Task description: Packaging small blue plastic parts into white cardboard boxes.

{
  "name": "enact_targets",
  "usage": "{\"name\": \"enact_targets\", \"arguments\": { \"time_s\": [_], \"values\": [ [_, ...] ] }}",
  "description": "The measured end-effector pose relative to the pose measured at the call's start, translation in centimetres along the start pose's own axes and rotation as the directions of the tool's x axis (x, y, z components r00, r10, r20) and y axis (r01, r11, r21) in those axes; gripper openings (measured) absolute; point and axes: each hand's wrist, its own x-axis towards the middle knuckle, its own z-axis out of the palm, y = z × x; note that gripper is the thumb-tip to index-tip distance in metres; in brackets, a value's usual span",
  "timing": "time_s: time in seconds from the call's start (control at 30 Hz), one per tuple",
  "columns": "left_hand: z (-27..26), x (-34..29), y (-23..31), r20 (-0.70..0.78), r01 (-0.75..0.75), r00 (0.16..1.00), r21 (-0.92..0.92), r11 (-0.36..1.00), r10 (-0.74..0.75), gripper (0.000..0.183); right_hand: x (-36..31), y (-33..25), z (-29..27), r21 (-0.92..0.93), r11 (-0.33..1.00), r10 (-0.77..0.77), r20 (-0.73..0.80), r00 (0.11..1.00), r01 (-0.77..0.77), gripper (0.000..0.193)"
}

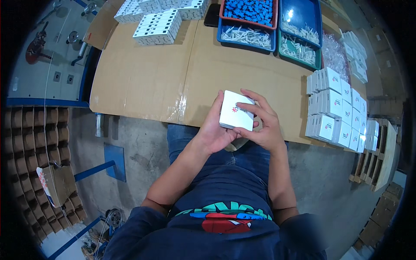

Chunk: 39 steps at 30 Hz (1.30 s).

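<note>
White, the square box [231, 115] sits between 2 hands: the left hand [213, 131] cups it with a loosely curled grip, thumb along its left edge; the right hand [266, 126], half-curled, grips its right side, fingertip on its face. Stacked white boxes [336, 104] stand right of the grip on the tabletop [229, 71].

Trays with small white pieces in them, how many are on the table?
3: a blue tray on the left, a second blue tray farther back on the right, and a green tray in front of that one. More may be hidden underneath.
</note>
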Motion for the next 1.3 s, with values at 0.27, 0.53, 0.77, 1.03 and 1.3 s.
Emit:
{"name": "enact_targets", "arguments": {
  "time_s": [0.27,0.53,0.77,1.03,1.3],
  "values": [
    [-0.5,-0.1,-0.2,0.056,0.02,0.998,-0.048,0.999,-0.017,0.07,-0.3,-0.1,0.0,-0.001,1.0,0.029,0.037,0.999,-0.029,0.056],
    [-0.5,-0.2,-0.2,0.036,0.024,0.999,-0.034,0.999,-0.023,0.074,-0.4,0.0,-0.1,0.019,1.0,0.021,0.058,0.998,-0.022,0.054],
    [-0.9,-0.1,-0.2,0.037,0.037,0.999,0.007,0.999,-0.038,0.078,-0.4,0.3,-0.3,0.003,1.0,0.009,0.095,0.995,-0.01,0.056],
    [0.2,-0.5,0.2,-0.009,0.007,1.0,-0.014,1.0,-0.007,0.071,-0.4,0.3,-0.4,0.033,0.999,-0.006,0.079,0.997,0.004,0.056],
    [1.5,-1.5,0.7,0.035,-0.134,0.991,0.067,0.989,0.132,0.064,-0.4,-1.5,0.3,0.063,0.998,0.033,-0.159,0.987,-0.023,0.069]
  ]
}}
